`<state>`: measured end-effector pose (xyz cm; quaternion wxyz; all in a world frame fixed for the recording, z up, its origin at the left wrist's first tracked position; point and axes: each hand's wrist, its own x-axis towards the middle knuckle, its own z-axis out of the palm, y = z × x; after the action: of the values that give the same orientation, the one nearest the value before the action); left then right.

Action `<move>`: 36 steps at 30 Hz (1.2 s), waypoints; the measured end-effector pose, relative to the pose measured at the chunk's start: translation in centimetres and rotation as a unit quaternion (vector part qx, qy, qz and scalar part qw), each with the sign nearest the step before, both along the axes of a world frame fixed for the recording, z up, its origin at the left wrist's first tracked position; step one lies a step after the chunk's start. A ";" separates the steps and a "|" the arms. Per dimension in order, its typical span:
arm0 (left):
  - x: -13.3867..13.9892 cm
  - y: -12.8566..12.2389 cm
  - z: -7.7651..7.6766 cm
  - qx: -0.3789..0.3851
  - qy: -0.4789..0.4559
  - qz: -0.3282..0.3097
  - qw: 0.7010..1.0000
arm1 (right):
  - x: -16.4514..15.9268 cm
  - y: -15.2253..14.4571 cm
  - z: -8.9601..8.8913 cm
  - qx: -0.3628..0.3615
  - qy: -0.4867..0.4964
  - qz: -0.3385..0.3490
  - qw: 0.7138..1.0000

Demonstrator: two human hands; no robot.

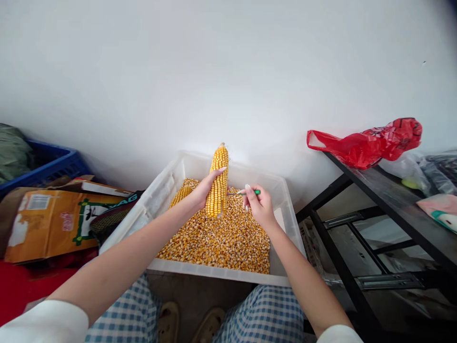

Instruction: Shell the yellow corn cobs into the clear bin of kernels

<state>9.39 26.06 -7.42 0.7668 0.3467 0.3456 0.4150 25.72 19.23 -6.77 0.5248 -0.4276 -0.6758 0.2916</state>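
Note:
My left hand (206,186) is wrapped round a yellow corn cob (216,190), which it holds upright above a white plastic bin (282,190). Between the fingers of my right hand (260,206) is a small screwdriver (257,192) with a green handle. Its thin metal shaft points left, with the tip at the cob's right side; whether it touches the kernels I cannot tell. Loose corn kernels (221,243) cover much of the bin's floor. A second corn cob (181,194) lies on them at the left, partly hidden by my left arm.
To the left are an orange cardboard box (53,224) and a blue crate (60,164). At the right stands a black metal frame (360,267), with a red plastic bag (385,140) on top. A white wall (228,71) rises behind the bin.

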 end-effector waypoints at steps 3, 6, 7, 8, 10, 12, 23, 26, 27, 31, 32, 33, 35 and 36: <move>0.1 0.0 0.0 0.008 -0.007 -0.002 1.000 | 0.0 -0.2 0.0 0.007 -0.029 0.027 0.999; 0.1 0.0 -0.1 0.020 -0.014 0.001 1.000 | 0.0 -0.3 -0.1 0.008 -0.030 0.023 0.999; 0.1 0.1 -0.1 0.023 -0.015 0.002 1.000 | 0.0 -0.3 -0.2 0.007 -0.025 0.022 0.999; 0.1 0.1 -0.1 0.024 -0.016 0.004 1.000 | 0.0 -0.3 -0.2 0.005 -0.018 0.023 1.000; 0.1 0.1 -0.1 0.025 -0.016 0.005 1.000 | -0.1 -0.2 -0.3 0.004 -0.002 0.030 1.000; 0.0 0.1 -0.1 0.024 -0.012 0.002 1.000 | -0.1 -0.2 -0.3 0.005 0.012 0.037 0.999; 0.1 -0.3 0.3 0.008 -0.002 0.001 1.000 | -0.1 -0.3 -0.2 0.013 -0.027 0.037 0.999; 0.1 -0.4 0.3 0.024 0.004 0.003 1.000 | -0.1 -0.4 -0.1 0.021 -0.051 0.036 0.998; 0.1 -0.4 0.2 0.029 0.010 0.002 1.000 | -0.2 -0.5 0.0 0.023 -0.056 0.037 0.997; 0.2 -0.6 0.2 0.041 0.020 0.000 0.999 | -0.3 -0.7 0.0 0.018 -0.068 0.042 0.997; 0.2 -0.6 0.2 0.043 0.021 -0.001 0.999 | -0.4 -0.7 0.0 0.014 -0.069 0.043 0.997; 0.2 -0.6 0.2 0.044 0.022 -0.002 0.999 | -0.4 -0.7 0.0 0.009 -0.069 0.044 0.997; 0.2 -0.7 0.2 0.045 0.022 -0.007 0.999 | -0.5 -0.8 0.0 0.000 -0.069 0.050 0.996; 0.2 -0.7 0.1 0.046 0.021 -0.011 0.999 | -0.5 -0.8 -0.1 -0.004 -0.069 0.053 0.996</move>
<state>9.61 25.36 -7.30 0.7470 0.3940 0.3381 0.4152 25.17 18.48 -6.83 0.4589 -0.4127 -0.7309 0.2913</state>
